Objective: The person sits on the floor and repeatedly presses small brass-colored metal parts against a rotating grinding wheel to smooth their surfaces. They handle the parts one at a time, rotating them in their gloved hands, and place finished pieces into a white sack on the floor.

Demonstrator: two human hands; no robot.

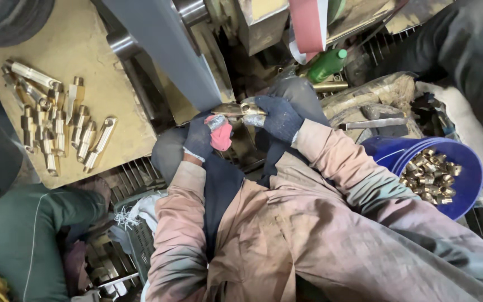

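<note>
Brass fitting (240, 108) clamped between both gloved grips: left hand (201, 137), right hand (278, 117).

1. A green plastic bottle (325, 66) with a lighter green cap lies tilted near the top middle, just behind the machine parts.
2. A blue round bucket (465, 190) stands at the right, holding small brass fittings.
3. A crumpled clear plastic bag (375, 92) lies above the bucket.
4. No labels, signs or screens show.
</note>
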